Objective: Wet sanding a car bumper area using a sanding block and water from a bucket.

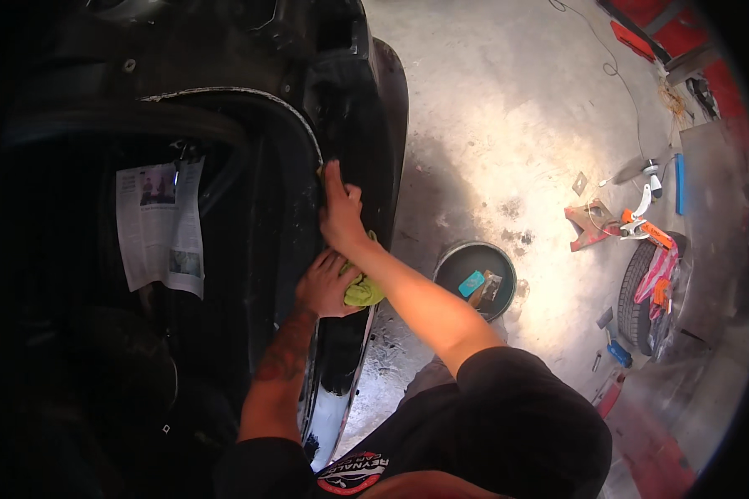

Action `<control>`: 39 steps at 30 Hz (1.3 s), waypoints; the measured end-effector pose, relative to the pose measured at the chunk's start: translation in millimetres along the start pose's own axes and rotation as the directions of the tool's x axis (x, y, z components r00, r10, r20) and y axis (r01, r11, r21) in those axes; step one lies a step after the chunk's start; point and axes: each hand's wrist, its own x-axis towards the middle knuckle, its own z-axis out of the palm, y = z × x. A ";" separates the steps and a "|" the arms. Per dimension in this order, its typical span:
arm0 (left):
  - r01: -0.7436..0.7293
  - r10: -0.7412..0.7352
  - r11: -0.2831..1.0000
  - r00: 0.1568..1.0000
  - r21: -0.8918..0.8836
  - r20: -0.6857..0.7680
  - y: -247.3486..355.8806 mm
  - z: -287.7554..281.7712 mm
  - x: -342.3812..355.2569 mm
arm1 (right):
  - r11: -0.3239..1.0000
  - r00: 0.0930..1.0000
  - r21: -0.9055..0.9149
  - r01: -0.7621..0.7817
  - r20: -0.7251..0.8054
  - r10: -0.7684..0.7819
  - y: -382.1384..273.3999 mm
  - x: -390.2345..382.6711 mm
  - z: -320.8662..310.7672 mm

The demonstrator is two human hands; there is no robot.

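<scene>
A black car body (354,108) fills the left side, with a curved, pale worn edge (262,93) around its dark opening. My right hand (341,216) is closed, its fingers pressed at the end of that edge. Whatever it may pinch there is too small to make out. Just nearer to me, my left hand (326,284) rests on the body beside the opening, fingers closed on a bunched yellow-green cloth (363,289). The right forearm crosses over the left hand and hides part of the cloth.
A sheet of newspaper (162,229) hangs inside the dark opening. On the concrete floor stands a round dark bucket (512,274) with a turquoise item (472,284) in it. Further right are a red stand (589,226), a tyre (637,287) and a cable (612,66).
</scene>
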 end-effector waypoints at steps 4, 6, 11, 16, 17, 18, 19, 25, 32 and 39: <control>0.018 -0.018 1.000 1.000 0.004 -0.010 -0.2 1.7 -3.1 | 0.994 1.000 -0.108 -0.024 -0.007 0.024 -12.8 30.4 -12.9; 0.006 -0.006 1.000 1.000 0.000 -0.029 -0.5 2.8 -1.5 | 0.992 1.000 -0.127 -0.018 0.006 0.019 -14.8 56.2 -35.5; 0.026 -0.026 1.000 1.000 -0.014 -0.003 1.7 -0.1 0.5 | 0.985 0.999 -0.174 0.018 0.048 -0.010 -0.2 21.8 -19.5; 0.012 -0.012 1.000 1.000 -0.008 -0.015 2.4 -1.5 4.5 | 0.994 0.999 -0.104 -0.030 -0.048 0.025 0.7 51.5 -21.0; 0.016 -0.016 1.000 1.000 -0.010 -0.007 2.8 -3.0 5.0 | 0.996 0.998 -0.080 -0.036 -0.049 0.032 3.4 34.9 -15.7; 0.018 -0.018 1.000 1.000 -0.007 -0.011 2.1 -4.1 4.5 | 0.998 0.998 -0.056 -0.036 -0.047 0.033 5.7 23.9 -10.4; 0.027 -0.027 0.999 1.000 -0.020 -0.003 2.6 -3.7 1.8 | 0.998 0.999 -0.056 -0.034 -0.045 0.031 10.2 15.4 -9.0; 0.014 -0.015 1.000 0.999 -0.024 -0.052 3.0 -1.1 0.2 | 0.988 0.975 0.153 -0.037 -0.210 0.069 -6.1 80.6 -48.0; 0.026 -0.026 0.999 1.000 -0.024 -0.004 2.2 -3.2 0.7 | 0.983 0.994 0.181 -0.042 -0.087 0.059 21.4 62.8 -35.0; -0.035 0.031 0.998 0.997 -0.060 -0.075 2.2 1.8 5.7 | 0.918 0.972 0.396 -0.036 -0.199 0.123 -1.1 121.5 -69.3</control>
